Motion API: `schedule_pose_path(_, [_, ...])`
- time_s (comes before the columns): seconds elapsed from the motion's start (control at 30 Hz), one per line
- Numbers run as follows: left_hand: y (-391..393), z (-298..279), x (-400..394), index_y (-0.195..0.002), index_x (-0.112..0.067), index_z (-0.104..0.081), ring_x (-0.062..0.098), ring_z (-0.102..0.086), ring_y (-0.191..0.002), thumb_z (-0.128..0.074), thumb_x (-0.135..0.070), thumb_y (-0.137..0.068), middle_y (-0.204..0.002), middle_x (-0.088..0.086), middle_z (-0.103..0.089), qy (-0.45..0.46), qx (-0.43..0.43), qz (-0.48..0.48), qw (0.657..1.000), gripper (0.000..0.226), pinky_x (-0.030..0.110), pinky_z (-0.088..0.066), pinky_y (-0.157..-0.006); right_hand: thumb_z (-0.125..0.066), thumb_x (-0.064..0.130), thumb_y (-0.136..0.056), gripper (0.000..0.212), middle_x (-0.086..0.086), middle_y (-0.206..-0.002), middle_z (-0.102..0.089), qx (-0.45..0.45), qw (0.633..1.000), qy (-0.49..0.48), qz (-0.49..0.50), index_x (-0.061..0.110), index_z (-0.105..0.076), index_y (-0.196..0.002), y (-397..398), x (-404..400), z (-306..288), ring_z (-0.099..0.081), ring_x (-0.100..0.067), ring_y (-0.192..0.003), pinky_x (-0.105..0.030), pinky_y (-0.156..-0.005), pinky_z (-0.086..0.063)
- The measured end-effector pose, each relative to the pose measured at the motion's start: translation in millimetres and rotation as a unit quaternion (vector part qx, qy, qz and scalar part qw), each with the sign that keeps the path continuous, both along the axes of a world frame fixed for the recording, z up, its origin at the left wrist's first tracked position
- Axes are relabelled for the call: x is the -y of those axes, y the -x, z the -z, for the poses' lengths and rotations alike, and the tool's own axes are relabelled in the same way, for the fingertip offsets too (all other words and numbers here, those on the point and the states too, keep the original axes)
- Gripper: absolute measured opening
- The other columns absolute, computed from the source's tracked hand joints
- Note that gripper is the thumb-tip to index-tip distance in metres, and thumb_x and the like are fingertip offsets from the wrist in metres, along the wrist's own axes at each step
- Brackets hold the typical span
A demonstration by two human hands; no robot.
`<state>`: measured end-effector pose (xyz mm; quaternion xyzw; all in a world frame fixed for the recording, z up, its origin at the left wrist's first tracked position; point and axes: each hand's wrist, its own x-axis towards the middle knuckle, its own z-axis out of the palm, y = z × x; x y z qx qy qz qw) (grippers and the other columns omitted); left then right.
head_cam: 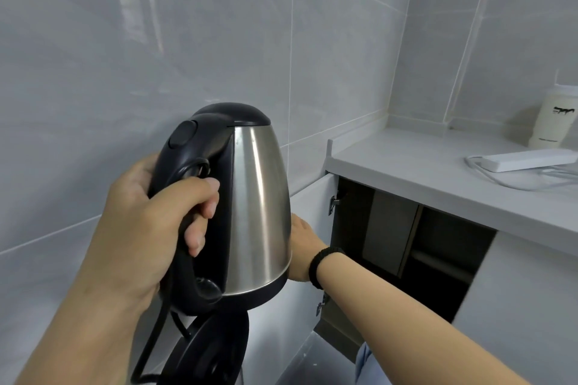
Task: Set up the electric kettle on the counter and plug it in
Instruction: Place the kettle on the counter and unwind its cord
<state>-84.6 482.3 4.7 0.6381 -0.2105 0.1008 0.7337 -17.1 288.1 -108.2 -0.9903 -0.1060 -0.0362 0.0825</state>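
Head view: left hand (pixel 156 216) grips the steel kettle (pixel 250 206) by its black handle, held in the air — right hand (pixel 301 247) is mostly hidden behind it, its grip unreadable; power strip (pixel 525 159) lies on the desk (pixel 422 172).

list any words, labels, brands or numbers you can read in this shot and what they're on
None can be read.
White cup: a dark printed mark, plus a small line of print near its base, both too blurred to read.
Kettle: no label showing.
Power strip: no print visible.
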Motion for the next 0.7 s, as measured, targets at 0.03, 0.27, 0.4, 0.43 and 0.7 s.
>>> schedule_pose_path(0.03, [1.2, -0.9, 0.9, -0.076, 0.0, -0.05, 0.015, -0.033, -0.033, -0.059, -0.016, -0.068, -0.053, 0.007, -0.047, -0.001, 0.0, -0.001, 1.0, 0.02, 0.023, -0.031, -0.035, -0.057, 0.023, -0.087, 0.055, -0.012, -0.135, -0.035, -0.008, 1.0, 0.015, 0.005, 0.011, -0.038, -0.138, 0.2, -1.0, -2.5, -0.033, -0.032, -0.12, -0.041, -0.109, -0.028])
schedule_pose_path(0.27, [12.8, -7.9, 7.5, -0.077, -0.001, -0.052, 0.015, -0.034, -0.033, -0.059, -0.015, -0.068, -0.053, 0.006, -0.049, -0.003, 0.015, -0.009, 1.0, 0.018, 0.023, -0.031, -0.035, -0.056, 0.021, -0.091, 0.064, -0.013, -0.141, -0.029, -0.013, 1.0, -0.026, 0.011, 0.007, -0.024, -0.144, 8.8, -1.1, -12.3, -0.026, -0.031, -0.128, -0.041, -0.115, -0.018])
schedule_pose_path(0.4, [14.6, -15.9, 10.2, -0.078, -0.004, -0.054, 0.013, -0.033, -0.032, -0.058, -0.014, -0.068, -0.051, 0.004, -0.048, 0.008, 0.026, 0.004, 1.0, 0.015, 0.02, -0.031, -0.035, -0.054, 0.036, -0.088, 0.062, -0.007, -0.138, -0.034, 0.031, 0.999, -0.02, 0.006, 0.018, -0.032, -0.143, 17.0, 6.2, 8.8, -0.03, -0.029, -0.125, -0.046, -0.114, -0.021])
schedule_pose_path(0.43, [14.7, -17.7, 11.7, -0.079, -0.003, -0.054, 0.012, -0.033, -0.031, -0.058, -0.014, -0.068, -0.051, 0.004, -0.048, 0.007, 0.029, 0.008, 1.0, 0.016, 0.02, -0.031, -0.035, -0.051, 0.044, -0.086, 0.06, -0.005, -0.134, -0.039, 0.038, 0.999, -0.016, 0.005, 0.018, -0.038, -0.139, 19.1, 11.5, 13.6, -0.032, -0.028, -0.122, -0.046, -0.112, -0.023])
schedule_pose_path(0.7, [18.6, -20.7, 36.7, -0.077, 0.005, -0.046, 0.014, -0.033, -0.034, -0.058, -0.014, -0.069, -0.053, 0.006, -0.048, 0.006, 0.03, 0.049, 0.998, 0.024, 0.022, -0.031, -0.035, -0.055, 0.061, -0.084, 0.062, 0.007, -0.136, -0.041, 0.063, 0.992, -0.106, -0.016, 0.034, -0.04, -0.138, 43.7, 49.0, 24.4, -0.033, -0.019, -0.121, -0.034, -0.108, -0.034])
